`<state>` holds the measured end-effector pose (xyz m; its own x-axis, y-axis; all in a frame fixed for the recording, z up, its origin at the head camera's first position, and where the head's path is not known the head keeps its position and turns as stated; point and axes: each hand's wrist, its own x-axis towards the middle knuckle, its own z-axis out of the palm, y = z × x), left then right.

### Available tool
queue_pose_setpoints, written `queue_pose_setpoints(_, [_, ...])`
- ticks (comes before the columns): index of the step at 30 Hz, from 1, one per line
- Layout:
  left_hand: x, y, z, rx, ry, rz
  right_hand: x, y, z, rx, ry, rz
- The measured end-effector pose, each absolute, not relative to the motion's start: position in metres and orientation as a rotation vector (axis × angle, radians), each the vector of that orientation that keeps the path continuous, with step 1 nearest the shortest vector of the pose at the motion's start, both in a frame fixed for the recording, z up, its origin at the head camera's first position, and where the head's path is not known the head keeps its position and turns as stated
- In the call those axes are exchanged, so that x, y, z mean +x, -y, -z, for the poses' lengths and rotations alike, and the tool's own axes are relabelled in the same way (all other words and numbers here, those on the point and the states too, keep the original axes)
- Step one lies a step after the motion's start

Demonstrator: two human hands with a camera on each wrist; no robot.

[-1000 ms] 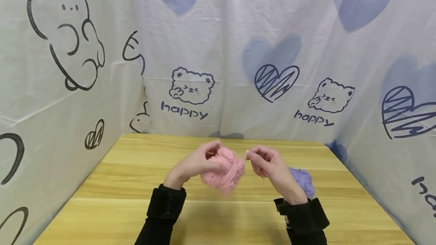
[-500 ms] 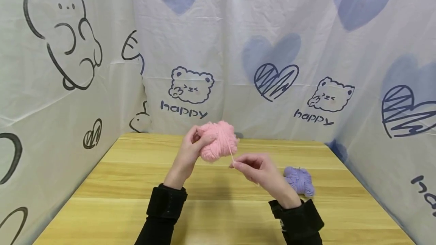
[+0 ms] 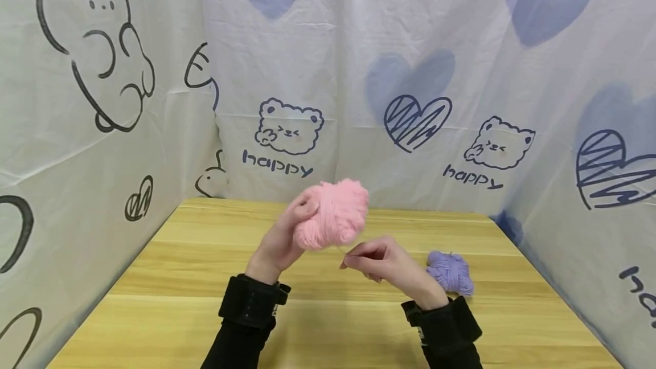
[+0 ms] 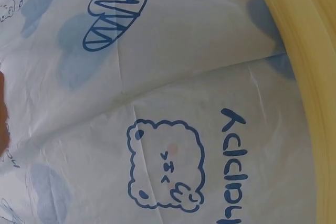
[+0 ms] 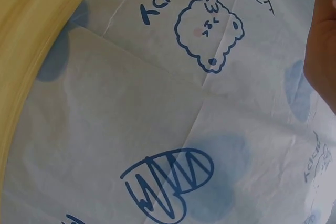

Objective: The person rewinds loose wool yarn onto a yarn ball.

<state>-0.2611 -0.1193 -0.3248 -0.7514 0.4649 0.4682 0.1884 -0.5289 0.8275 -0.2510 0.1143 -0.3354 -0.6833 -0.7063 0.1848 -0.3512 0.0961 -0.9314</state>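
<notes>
Pink yarn ball [image 3: 333, 215] being held up above the desk [image 3: 154, 312] in the curled left hand [image 3: 281, 241]. Right hand [image 3: 381, 261] pinching its thin strand [image 3: 342, 250] just below, lower right of the ball.

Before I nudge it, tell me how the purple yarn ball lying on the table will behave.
The purple yarn ball looks soft and loosely wound, so it would probably squash rather than resist. Small and fluffy, it is likely light and slides easily on the smooth wooden table. Its lumpy shape suggests a short wobble, not a long roll.
</notes>
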Motion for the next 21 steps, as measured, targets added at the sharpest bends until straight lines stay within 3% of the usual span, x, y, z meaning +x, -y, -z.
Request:
queue_pose_setpoints(9, [-0.258, 0.117, 0.331, 1.194, -1.508, -2.002, -0.253, -0.132, 0.331, -0.874, -2.115, 1.684])
queue_pose_setpoints(16, [-0.259, 0.116, 0.332, 1.020, -2.100, -1.735, -0.254, -0.131, 0.327, -0.869, -2.080, 1.899])
queue_pose_setpoints(21, [-0.261, 0.111, 0.332, 0.829, -2.329, -1.853, -0.247, -0.127, 0.325, -0.889, -2.158, 1.925])
